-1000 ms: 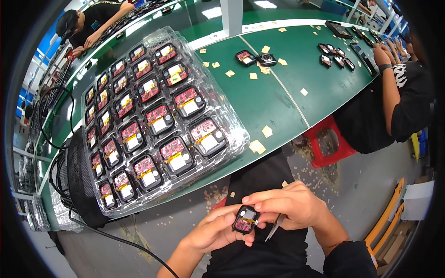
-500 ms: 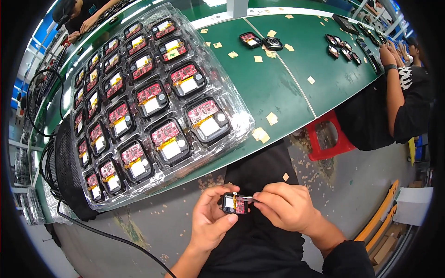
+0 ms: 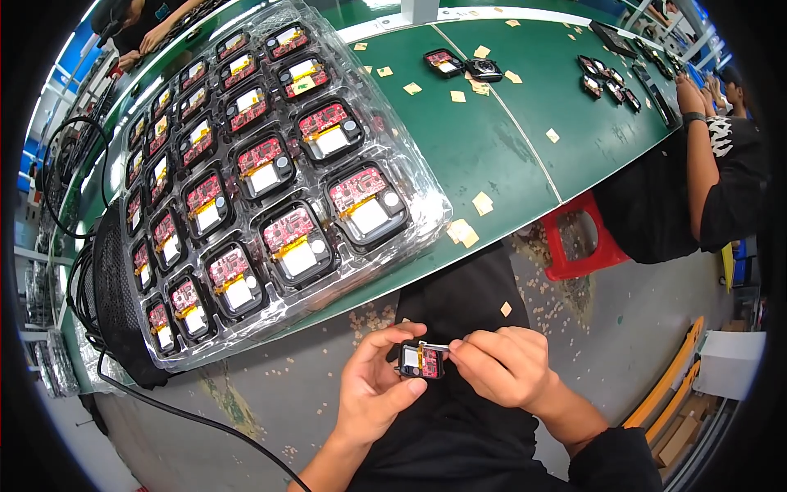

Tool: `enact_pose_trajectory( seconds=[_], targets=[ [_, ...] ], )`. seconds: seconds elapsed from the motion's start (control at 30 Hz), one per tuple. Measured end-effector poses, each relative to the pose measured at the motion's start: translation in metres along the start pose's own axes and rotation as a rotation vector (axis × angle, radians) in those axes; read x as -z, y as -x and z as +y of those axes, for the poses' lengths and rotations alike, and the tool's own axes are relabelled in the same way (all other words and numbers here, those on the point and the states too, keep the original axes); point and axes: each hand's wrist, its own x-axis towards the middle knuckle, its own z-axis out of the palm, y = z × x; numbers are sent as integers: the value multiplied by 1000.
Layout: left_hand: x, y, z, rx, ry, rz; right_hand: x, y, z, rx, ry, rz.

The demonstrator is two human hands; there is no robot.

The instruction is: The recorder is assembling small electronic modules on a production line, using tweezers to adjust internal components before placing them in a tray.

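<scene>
Above my lap, my left hand (image 3: 375,379) grips an open smartwatch case (image 3: 421,361) by its edges, fingers behind and thumb at the lower rim. A red circuit board, a white block and a yellow ribbon show inside the black case. My right hand (image 3: 504,365) pinches a pair of metal tweezers (image 3: 436,346), whose tips reach over the upper part of the case near the ribbon. Exactly what the tips touch is too small to tell. On the bench to the upper left, a clear plastic tray (image 3: 328,287) holds several similar open cases.
Small yellowish paper pieces (image 3: 463,234) lie about the green bench (image 3: 500,156). Two watch parts (image 3: 484,70) rest farther back. A red stool (image 3: 578,238) stands to the right, beside a seated co-worker (image 3: 705,180). A black cable (image 3: 197,418) crosses at the lower left.
The smartwatch case has shifted slightly to the right in my left hand. The tweezers lie a little higher across it, still held in my right hand.
</scene>
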Motion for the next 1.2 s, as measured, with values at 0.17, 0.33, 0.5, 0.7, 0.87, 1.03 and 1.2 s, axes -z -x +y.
enact_pose_trajectory(
  seconds=[0.17,0.33,0.5,0.7,0.87,1.03,1.2],
  targets=[
    [-1,0,-1,32,30,8,-3,0,-1,-80,-51,17],
    [-1,0,-2,56,47,33,-1,1,-1,-91,-46,-5],
    [0,1,-4,32,-3,-16,0,1,0,-45,-20,-9],
    [0,1,-6,21,-17,-24,-1,1,-1,-128,-113,-10],
    [-1,0,-5,12,-32,-25,4,-2,1,-210,-227,-31],
    [-2,0,-3,2,-64,-42,5,1,4,-251,-263,-85],
    [-4,2,-5,14,-70,1,1,4,1,-186,-138,-64]
  ],
)
